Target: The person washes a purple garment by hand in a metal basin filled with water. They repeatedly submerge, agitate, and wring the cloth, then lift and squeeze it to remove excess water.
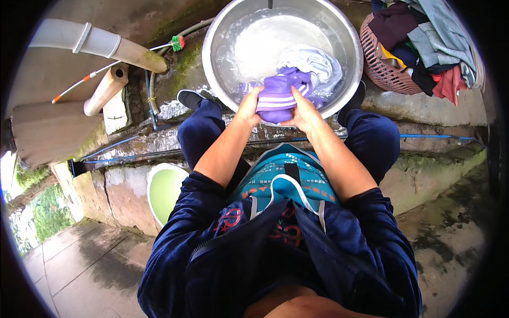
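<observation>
Between my two hands is a wet purple garment (276,95) with white stripes, held bunched over the near rim of a wide metal basin (211,69). My left hand (249,107) grips its left side and my right hand (306,111) its right side, both with thumbs on top and fingers curled beneath. More of the purple cloth trails into the basin. Beside it a pale bluish-white garment (318,63) lies in the water. Cloudy, sudsy water (260,40) fills the far part of the basin.
A pink plastic basket (383,66) heaped with clothes (419,37) stands at the right. A light green basin (165,191) is by my left knee. Drain pipes (101,42), a brush (177,43) with a striped handle and a hose lie left. A mossy ledge crosses below the basin.
</observation>
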Tool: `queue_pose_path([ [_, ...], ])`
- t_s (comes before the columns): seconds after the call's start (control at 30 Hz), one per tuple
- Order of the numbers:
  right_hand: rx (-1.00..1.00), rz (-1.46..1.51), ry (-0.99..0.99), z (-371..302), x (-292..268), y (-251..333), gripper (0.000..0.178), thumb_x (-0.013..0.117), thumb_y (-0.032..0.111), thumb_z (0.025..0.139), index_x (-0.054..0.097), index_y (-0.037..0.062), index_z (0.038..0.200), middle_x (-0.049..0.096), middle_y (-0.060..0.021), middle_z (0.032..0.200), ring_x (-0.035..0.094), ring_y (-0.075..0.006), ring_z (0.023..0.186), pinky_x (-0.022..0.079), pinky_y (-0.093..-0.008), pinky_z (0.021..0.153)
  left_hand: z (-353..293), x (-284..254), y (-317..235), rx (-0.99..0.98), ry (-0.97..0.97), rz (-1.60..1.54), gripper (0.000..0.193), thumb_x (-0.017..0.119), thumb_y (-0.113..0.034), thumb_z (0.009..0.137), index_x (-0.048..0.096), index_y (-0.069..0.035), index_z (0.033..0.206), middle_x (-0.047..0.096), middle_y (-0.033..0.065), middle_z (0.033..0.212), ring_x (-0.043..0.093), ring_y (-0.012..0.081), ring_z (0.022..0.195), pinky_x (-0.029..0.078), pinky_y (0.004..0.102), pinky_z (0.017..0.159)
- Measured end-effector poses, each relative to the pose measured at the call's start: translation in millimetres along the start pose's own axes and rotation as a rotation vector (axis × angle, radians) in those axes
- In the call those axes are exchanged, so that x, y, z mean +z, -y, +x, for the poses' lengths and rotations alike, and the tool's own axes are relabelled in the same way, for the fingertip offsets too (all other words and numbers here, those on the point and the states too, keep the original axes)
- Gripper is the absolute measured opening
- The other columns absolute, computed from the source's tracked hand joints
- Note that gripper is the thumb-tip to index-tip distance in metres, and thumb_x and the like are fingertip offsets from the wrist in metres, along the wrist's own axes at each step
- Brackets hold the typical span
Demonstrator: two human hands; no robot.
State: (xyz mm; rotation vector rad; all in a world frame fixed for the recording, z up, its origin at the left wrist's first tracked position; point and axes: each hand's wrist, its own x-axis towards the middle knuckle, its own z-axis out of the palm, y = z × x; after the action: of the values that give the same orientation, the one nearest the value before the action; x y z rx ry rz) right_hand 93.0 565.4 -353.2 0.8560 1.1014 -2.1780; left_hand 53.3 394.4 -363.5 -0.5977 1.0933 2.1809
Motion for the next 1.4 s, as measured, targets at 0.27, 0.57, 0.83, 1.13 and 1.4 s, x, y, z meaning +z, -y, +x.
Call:
queue_pose_path([
  [0.27,0.095,0.187,-0.283,21.6,-43.5,-11.0,0.113,0.065,0.067,0.075,0.002,0.0099,0.15,0.013,-0.0337,0.148,0.035,-0.0532,0.126,0.045,-0.0658,0.089,-1.9,10.0,-25.7,0.411,-0.091,0.571,0.018,0.067,-0.013,0.076,0.067,-0.004,0.091,0.066,0.0062,0.089,0.061,0.0157,0.079,0.049,0.0298,0.071],
  [0.57,-0.06,0.239,0.276,37.0,-29.8,-0.5,0.086,0.048,0.07,0.085,0.041,0.003,0.138,0.05,-0.0228,0.13,0.05,-0.0356,0.123,0.043,-0.0536,0.101,-43.9,67.6,-14.3,0.806,0.112,1.177,0.013,0.069,-0.008,0.073,0.069,-0.003,0.085,0.068,0.0106,0.087,0.066,0.0222,0.084,0.05,0.0316,0.077],
  [0.83,-0.436,0.508,0.99,58.8,-25.2,-8.2,0.043,0.042,0.04,0.098,0.051,0.0067,0.124,0.06,-0.0128,0.118,0.061,-0.0227,0.106,0.048,-0.0388,0.096,-5.2,105.4,29.3,1.324,-0.11,1.338,0.02,0.073,-0.027,0.073,0.066,-0.009,0.069,0.063,0.0124,0.069,0.063,0.0339,0.065,0.051,0.0422,0.062],
  [1.13,-0.259,0.427,0.023,35.4,-16.2,18.7,0.04,0.045,0.031,0.099,0.055,0.0,0.121,0.062,-0.0149,0.118,0.062,-0.0242,0.108,0.048,-0.0412,0.098,37.2,51.6,-9.2,1.016,-0.336,1.161,0.02,0.064,-0.019,0.08,0.066,0.001,0.079,0.066,0.0181,0.077,0.065,0.0313,0.075,0.05,0.0367,0.073],
  [1.4,-0.555,0.373,0.656,93.4,-63.4,-4.4,0.038,0.047,0.024,0.096,0.049,0.0043,0.128,0.059,-0.0082,0.115,0.058,-0.0174,0.105,0.048,-0.0326,0.095,-13.1,115.3,51.9,1.431,0.16,1.364,0.016,0.074,-0.014,0.066,0.061,-0.006,0.07,0.061,0.0113,0.073,0.062,0.0292,0.07,0.051,0.0371,0.066],
])
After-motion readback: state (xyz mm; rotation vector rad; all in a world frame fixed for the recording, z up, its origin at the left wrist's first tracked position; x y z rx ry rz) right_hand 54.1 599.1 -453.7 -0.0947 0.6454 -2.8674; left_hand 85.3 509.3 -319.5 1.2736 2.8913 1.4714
